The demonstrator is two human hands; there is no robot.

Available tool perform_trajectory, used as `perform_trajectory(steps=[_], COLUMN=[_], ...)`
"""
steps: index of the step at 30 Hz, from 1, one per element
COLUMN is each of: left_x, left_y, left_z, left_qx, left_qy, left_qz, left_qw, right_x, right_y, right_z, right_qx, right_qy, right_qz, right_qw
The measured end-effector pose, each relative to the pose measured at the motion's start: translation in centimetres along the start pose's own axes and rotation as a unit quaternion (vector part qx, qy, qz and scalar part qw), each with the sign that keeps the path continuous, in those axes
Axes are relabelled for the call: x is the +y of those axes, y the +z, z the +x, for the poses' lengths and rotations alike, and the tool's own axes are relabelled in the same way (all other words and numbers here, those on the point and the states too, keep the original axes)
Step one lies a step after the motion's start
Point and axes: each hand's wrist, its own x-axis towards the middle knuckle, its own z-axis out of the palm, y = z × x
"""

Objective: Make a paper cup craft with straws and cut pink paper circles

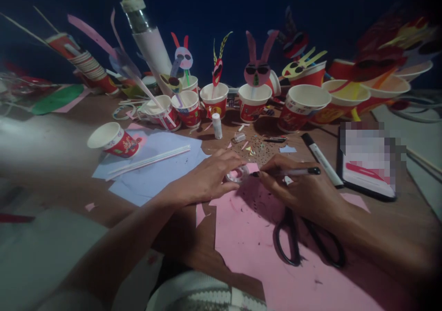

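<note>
My right hand [293, 187] grips a slim black pen [286, 171] with its tip pointing left. Its tip is close to a small clear ring [236, 174], which my left hand [203, 177] pinches at the fingertips. Both hands are above a pink paper sheet [262, 246]. Black-handled scissors [304, 239] lie on that sheet under my right wrist, with their blades hidden by the hand. A pale blue paper sheet [148, 168] with white paper straws [148, 162] lies left of my left hand.
Several red-and-white paper cups [214, 100] decorated with paper masks and rabbit ears stand along the far side of the wooden table [79, 164]. A cup [113, 140] lies on its side at left. A black marker [321, 159], glue stick [217, 125], glitter and a blurred-out tablet [368, 161] lie nearby.
</note>
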Motion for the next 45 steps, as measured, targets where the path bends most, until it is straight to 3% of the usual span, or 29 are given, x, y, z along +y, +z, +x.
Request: perform_trajectory(steps=[16, 24, 32, 45], left_x=[-0.1, -0.5, -0.5, -0.4], left_y=[0.0, 0.5, 0.3, 0.2], left_z=[-0.1, -0.1, -0.1, -0.1], left_qx=[0.003, 0.020, 0.012, 0.007], left_qy=[0.008, 0.018, 0.019, 0.021], left_qz=[-0.014, -0.019, -0.007, -0.005], left_qw=[1.000, 0.999, 1.000, 1.000], right_x=[-0.6, -1.4, -1.3, -0.1], right_y=[0.1, 0.0, -1.7, -0.1], right_z=[-0.9, -1.0, -0.3, -0.2], right_qx=[-0.022, -0.020, 0.033, 0.002], right_qy=[-0.032, -0.032, 0.000, -0.019], right_qz=[-0.036, -0.003, 0.019, -0.020], right_qw=[0.999, 0.999, 0.999, 1.000])
